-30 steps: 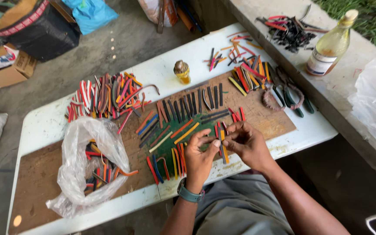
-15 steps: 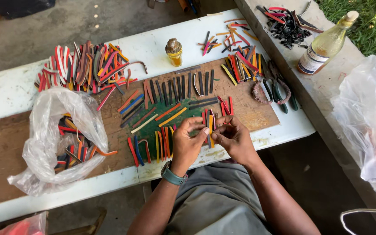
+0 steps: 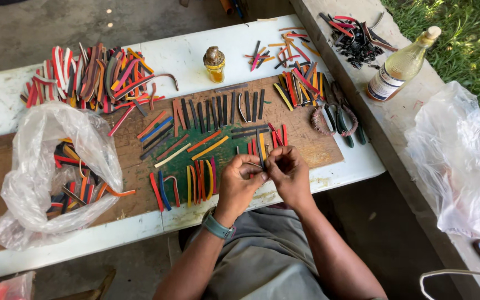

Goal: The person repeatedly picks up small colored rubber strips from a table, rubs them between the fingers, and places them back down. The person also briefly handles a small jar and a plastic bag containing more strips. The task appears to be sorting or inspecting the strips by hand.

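Note:
My left hand (image 3: 240, 182) and my right hand (image 3: 288, 172) meet over the near edge of a brown board (image 3: 318, 149), fingertips pinched together on a thin dark strip (image 3: 259, 145) that stands up between them. My left wrist wears a teal watch (image 3: 218, 226). Just beyond my hands lie rows of coloured strips (image 3: 190, 180) and a row of black strips (image 3: 223, 108), laid side by side on the board.
A heap of mixed coloured strips (image 3: 90, 75) lies far left. A clear plastic bag (image 3: 40, 166) holds more strips. A small amber bottle (image 3: 214, 64), pliers (image 3: 343, 119), a glass bottle (image 3: 401, 64) and another plastic bag (image 3: 462, 161) sit to the right. White table edge (image 3: 112, 230).
My hands have stayed together working the strip near the board's front edge. The camera has shifted, so the whole table sits further right in view.

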